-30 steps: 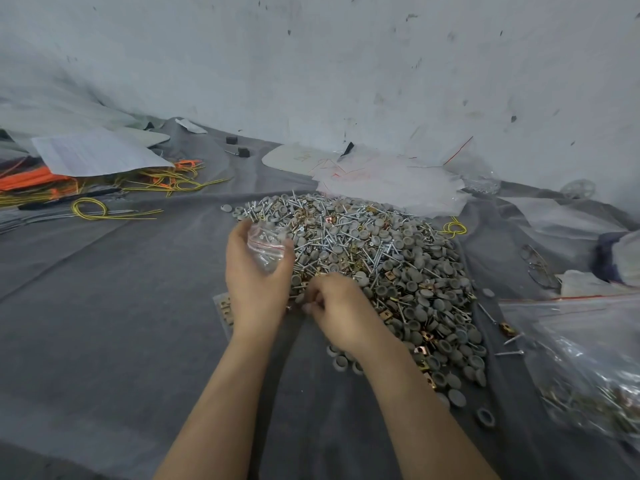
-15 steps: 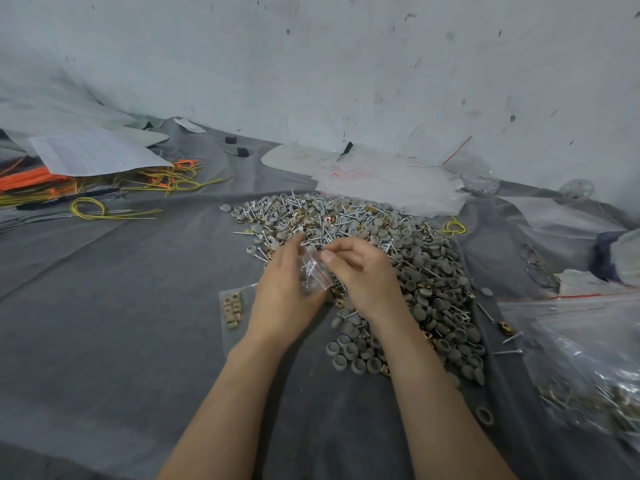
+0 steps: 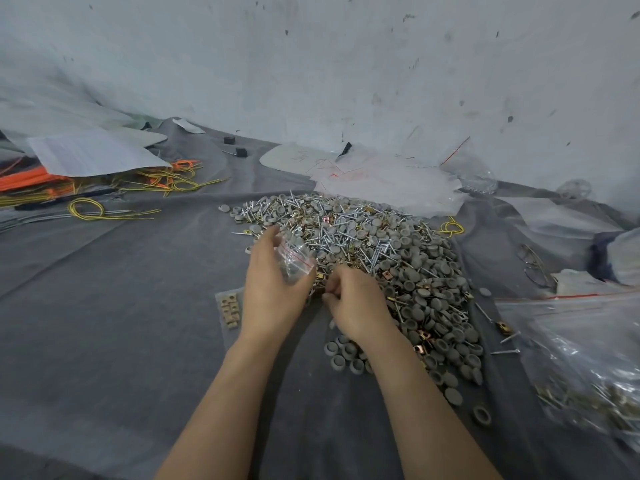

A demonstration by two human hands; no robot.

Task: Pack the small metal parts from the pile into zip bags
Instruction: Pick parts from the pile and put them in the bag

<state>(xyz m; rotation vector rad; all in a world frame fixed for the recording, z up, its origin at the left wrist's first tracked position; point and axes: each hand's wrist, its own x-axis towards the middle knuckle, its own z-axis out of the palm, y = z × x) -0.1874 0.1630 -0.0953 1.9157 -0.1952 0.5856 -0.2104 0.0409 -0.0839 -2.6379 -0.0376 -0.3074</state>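
Right hand (image 3: 356, 306) dropped below zip bag (image 3: 294, 261), fingers (image 3: 333, 289) apparently in pile (image 3: 398, 251).

Pale whitish wall (image 3: 346, 64) behind, scuffed with dark specks. Wrinkled grey cloth (image 3: 104, 323) covers everything below it, right up to the wall's base. Lighting flat and even, soft shadows.

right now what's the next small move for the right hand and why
Probably lift the right hand to the zip bag and drop in its pick: its fingers curl at the pile; the left hand holds the bag beside it.
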